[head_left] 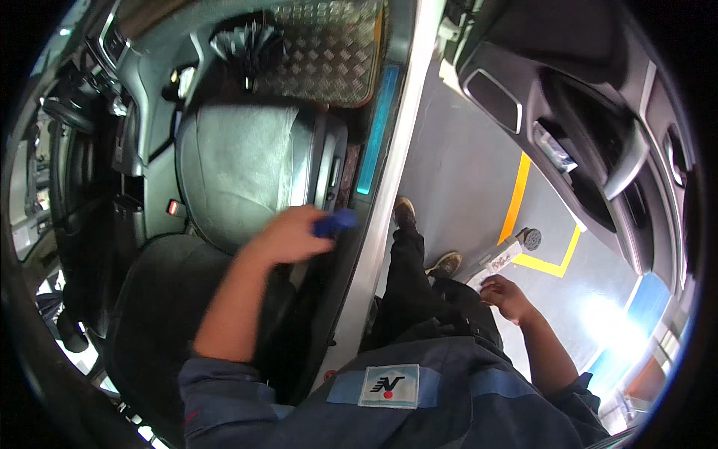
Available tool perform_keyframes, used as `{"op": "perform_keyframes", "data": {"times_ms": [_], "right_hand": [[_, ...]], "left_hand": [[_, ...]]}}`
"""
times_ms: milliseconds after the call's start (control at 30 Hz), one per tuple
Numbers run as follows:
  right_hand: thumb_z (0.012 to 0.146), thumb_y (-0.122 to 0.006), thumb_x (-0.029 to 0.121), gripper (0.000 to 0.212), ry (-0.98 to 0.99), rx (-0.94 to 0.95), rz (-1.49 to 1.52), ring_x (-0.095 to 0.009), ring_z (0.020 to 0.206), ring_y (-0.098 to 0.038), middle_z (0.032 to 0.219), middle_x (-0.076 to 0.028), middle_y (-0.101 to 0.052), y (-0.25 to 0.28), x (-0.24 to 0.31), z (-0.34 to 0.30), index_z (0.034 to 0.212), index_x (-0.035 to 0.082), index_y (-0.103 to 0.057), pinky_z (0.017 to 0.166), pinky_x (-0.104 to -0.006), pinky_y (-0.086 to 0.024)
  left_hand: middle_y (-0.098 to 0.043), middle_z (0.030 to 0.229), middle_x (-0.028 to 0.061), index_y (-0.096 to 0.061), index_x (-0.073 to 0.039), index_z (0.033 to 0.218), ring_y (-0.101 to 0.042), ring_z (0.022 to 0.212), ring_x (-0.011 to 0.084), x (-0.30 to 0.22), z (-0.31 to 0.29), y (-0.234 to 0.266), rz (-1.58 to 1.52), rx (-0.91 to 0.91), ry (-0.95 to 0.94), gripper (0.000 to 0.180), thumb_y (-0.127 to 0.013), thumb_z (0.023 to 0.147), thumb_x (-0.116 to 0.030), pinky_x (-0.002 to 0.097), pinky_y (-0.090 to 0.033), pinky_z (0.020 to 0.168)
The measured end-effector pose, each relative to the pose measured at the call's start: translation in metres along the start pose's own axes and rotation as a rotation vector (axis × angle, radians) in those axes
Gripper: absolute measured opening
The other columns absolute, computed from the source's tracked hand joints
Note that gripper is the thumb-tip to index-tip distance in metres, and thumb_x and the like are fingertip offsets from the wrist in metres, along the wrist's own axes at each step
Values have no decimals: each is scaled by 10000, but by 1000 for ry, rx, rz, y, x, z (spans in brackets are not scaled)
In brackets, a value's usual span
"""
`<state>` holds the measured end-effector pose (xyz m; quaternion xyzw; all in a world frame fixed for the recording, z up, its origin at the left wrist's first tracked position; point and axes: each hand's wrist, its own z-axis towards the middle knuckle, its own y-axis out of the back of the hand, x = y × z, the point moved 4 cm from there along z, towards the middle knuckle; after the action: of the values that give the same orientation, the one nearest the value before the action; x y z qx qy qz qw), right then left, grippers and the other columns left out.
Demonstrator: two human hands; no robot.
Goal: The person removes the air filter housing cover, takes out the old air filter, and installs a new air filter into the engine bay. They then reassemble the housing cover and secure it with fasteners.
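My left hand [295,236] is over the outer side of the car seat cushion [239,165], with its fingers closed round a small blue thing [335,223]. Motion blurs the blue thing, so its exact kind does not show. Down by my right thigh, my right hand [508,299] is closed at the near end of a pale, stick-like tool [493,260]. A round dark head [530,239], perhaps of bristles, sits at the far end of that tool, above the grey floor. Its grip is partly hidden by my fingers.
The open car door [576,142] stands to my right, with a pale packet [555,146] in its pocket. A door sill with a blue strip [378,131] runs beside the seat. Ahead lies a metal-patterned floor mat [321,60]. Yellow lines [516,198] mark the floor.
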<state>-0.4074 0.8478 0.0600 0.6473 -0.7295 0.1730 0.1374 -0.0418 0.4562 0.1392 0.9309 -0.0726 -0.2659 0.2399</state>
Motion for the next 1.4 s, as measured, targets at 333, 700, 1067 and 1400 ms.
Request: {"op": "perform_keyframes", "data": {"times_ms": [333,700,1067,1400], "right_hand": [[1038,-631,467,538,673,204,1449,-303,1060,-726,1213,-198,-725,50,10,-204,1313,5,-636,967,-449,-587],[852,-858,176,418,-9,-1078,1311,-236,748,-677,954,-106,-666,224,-314,-222,1162,2,-638,683,-423,-586],[705,-857,92,419,-612,-1250,1220,-342,882,-773,989,-197,-778,168,-529,-262,1066,-81,-732,807,-464,-628],[666,-902,205,678,-440,-1108,619,-336,950,-763,1039,-193,-770,441,-651,-272,1216,-88,-636,882,-441,-613]], "left_hand": [[-527,1469,173,-593,-142,1326,-504,1424,429,-457,-91,-224,-108,-202,-1361,676,-909,748,-297,544,-468,1127],[-676,1290,132,-722,-71,1127,-654,1201,343,-576,-23,-233,317,-72,-1233,346,-822,825,-209,459,-530,1020],[-743,978,81,-723,-66,927,-718,944,299,-836,-5,-268,382,-74,-1841,126,-771,812,-74,434,-546,886],[-588,1497,244,-738,30,1238,-455,1484,421,-1106,19,-448,1222,-718,-1537,431,-691,949,-287,531,-263,1294]]}}
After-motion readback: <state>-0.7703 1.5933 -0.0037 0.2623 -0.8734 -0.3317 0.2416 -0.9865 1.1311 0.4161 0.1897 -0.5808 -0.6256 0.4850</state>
